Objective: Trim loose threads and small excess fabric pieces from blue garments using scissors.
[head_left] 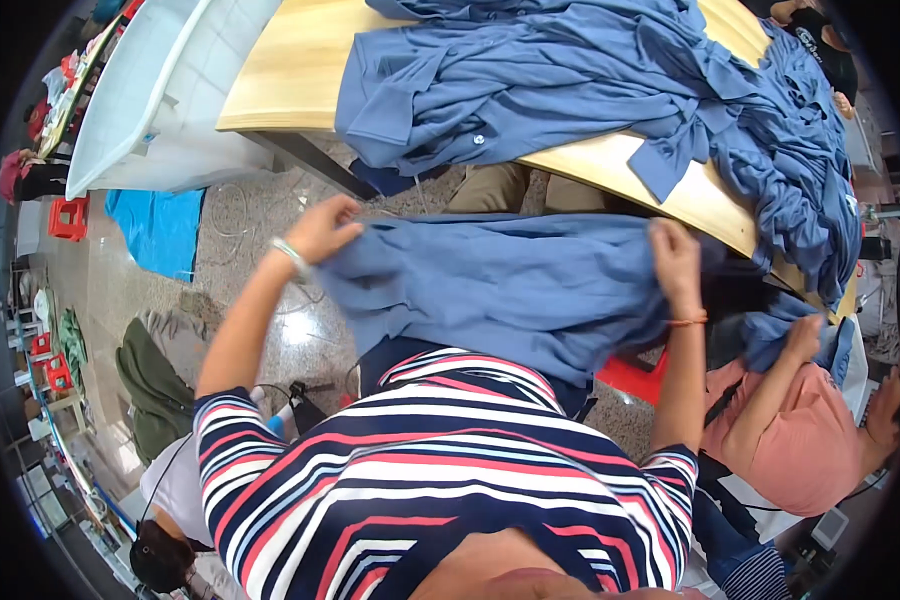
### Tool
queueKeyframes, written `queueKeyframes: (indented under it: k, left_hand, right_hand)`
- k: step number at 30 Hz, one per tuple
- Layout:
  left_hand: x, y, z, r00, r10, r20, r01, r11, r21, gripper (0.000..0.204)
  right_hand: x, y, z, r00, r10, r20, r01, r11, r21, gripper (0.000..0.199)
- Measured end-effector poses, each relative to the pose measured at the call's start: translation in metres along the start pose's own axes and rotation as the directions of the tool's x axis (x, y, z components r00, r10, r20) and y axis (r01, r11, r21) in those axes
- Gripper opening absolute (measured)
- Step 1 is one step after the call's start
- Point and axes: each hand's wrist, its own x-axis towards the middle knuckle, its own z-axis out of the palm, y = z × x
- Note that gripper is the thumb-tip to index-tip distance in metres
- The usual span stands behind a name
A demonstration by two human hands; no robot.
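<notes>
A blue-grey garment (pixel 500 285) is stretched sideways in front of my body, above my lap. My left hand (pixel 320 230) pinches its upper left corner, and my right hand (pixel 676 262) is closed on its upper right end. Slight motion blur softens the cloth near my left hand, and its exact cut cannot be made out. Just beyond it, a heap of similar blue garments (pixel 530 90), one with a light button showing, covers much of the wooden table (pixel 290 60) and hangs over its edge.
A large pale bin (pixel 180 100) stands left of the table, with a blue sheet (pixel 160 230) on the floor beside it. Close on my right sits a co-worker in a pink top (pixel 790 440), handling blue cloth. A red stool (pixel 635 375) is beside me; another person's legs (pixel 490 190) show under the table.
</notes>
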Motion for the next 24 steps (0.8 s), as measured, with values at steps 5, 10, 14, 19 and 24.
queueKeyframes:
  k: [5, 10, 14, 19, 24]
  left_hand:
    - [-0.025, -0.027, 0.094, 0.997, -0.015, 0.072, 0.049, 0.857, -0.513, 0.044]
    - [-0.039, -0.009, 0.098, 0.968, 0.244, -0.055, -0.249, 0.960, -0.124, 0.033]
    - [-0.026, -0.013, 0.098, 0.986, 0.119, -0.118, -0.145, 0.959, -0.242, 0.013]
    - [-0.006, 0.007, 0.082, 0.926, 0.340, -0.162, -0.366, 0.913, -0.179, 0.024]
    - [0.014, 0.026, 0.105, 0.849, 0.501, -0.166, -0.507, 0.862, 0.009, 0.019]
  right_hand:
    - [-0.062, -0.016, 0.069, 0.973, -0.003, 0.230, -0.061, 0.961, 0.271, 0.043]
    - [-0.094, -0.064, 0.071, 0.889, -0.233, 0.394, 0.247, 0.969, 0.013, 0.052]
    - [-0.095, -0.050, 0.083, 0.896, -0.236, 0.377, 0.283, 0.956, -0.073, 0.022]
    - [-0.085, -0.066, 0.084, 0.940, -0.187, 0.287, 0.188, 0.982, 0.026, 0.007]
    - [-0.070, -0.110, 0.116, 0.932, -0.240, 0.270, 0.209, 0.968, 0.138, 0.021]
